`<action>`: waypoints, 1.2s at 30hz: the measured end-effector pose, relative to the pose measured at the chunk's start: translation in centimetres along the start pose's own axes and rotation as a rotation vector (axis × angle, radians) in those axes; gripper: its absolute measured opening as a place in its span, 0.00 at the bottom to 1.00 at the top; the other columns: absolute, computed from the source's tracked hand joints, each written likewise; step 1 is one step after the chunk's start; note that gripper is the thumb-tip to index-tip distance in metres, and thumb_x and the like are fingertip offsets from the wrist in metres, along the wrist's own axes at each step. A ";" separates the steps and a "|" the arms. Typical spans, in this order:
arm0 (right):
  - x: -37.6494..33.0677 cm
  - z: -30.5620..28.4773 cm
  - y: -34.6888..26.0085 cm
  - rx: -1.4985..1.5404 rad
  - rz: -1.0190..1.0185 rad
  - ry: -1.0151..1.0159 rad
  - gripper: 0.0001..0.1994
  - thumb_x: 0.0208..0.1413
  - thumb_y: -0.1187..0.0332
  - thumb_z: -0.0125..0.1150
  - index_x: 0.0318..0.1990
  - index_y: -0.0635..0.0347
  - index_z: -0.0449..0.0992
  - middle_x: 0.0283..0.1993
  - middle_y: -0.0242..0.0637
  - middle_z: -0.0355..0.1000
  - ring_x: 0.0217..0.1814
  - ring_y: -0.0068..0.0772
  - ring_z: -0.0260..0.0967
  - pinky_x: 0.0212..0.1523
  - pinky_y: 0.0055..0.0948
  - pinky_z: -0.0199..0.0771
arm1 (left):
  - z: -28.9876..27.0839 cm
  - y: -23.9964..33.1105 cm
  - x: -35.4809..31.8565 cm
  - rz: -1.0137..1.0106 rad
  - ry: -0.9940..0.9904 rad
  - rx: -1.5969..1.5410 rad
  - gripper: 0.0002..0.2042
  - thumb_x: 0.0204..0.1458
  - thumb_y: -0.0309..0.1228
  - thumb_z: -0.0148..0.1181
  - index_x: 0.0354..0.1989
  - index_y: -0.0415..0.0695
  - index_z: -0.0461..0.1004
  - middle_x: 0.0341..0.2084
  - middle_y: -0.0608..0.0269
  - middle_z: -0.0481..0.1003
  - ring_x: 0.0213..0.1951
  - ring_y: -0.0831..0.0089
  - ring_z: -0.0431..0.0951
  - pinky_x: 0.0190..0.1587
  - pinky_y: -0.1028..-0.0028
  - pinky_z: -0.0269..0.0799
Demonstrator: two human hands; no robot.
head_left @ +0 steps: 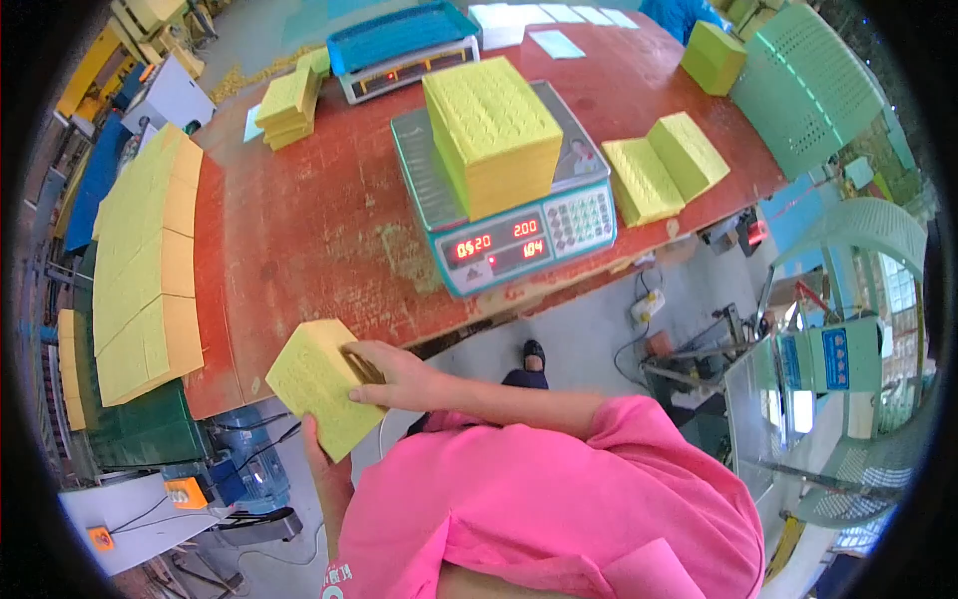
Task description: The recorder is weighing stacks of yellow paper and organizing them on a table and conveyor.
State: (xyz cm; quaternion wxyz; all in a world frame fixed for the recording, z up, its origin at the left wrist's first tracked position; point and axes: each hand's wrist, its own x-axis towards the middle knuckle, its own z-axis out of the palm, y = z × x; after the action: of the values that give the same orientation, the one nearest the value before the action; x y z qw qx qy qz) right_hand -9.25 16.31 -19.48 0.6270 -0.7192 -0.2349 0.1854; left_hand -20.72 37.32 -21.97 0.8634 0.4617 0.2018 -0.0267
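Hands meet on a yellow paper stack, held in the air off the near edge of the red bench, well below and to the left of the weighing scale. The right hand lies across the stack's top and right side, fingers spread and clamped onto it. The left hand comes up from beneath, gripping the stack's lower edge; most of that hand is hidden behind the paper. The stack is tilted, one corner pointing down toward the floor.

On the scale's platform stands a taller yellow block of sheets, square to the tray, with the red digits of the display lit on the front panel. Right of the scale, two slanted yellow bundles lean against each other on the bench. Behind the scale sits a second scale with a blue tray, and left of that a small yellow pile. Far left of the scale, a long row of yellow sheets runs along a green stand beside the bench. Another yellow block rests at the bench's far right corner, next to a pale green perforated chair back. A pink sleeve fills the lower middle of the view.
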 end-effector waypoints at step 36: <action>3.1 -36.2 -9.6 0.270 -0.036 0.337 0.19 0.63 0.62 0.53 0.57 0.64 0.74 0.42 0.31 0.76 0.40 0.20 0.71 0.42 0.25 0.68 | 41.8 12.2 13.1 0.108 -0.303 0.524 0.39 0.52 0.60 0.56 0.66 0.46 0.61 0.61 0.58 0.67 0.62 0.63 0.66 0.57 0.52 0.67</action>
State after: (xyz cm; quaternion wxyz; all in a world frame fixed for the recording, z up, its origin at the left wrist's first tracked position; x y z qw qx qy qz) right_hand 12.58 -10.45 -4.64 0.7512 -0.6453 -0.1125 0.0811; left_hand 7.69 12.36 3.29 0.7353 0.6694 0.0322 -0.1006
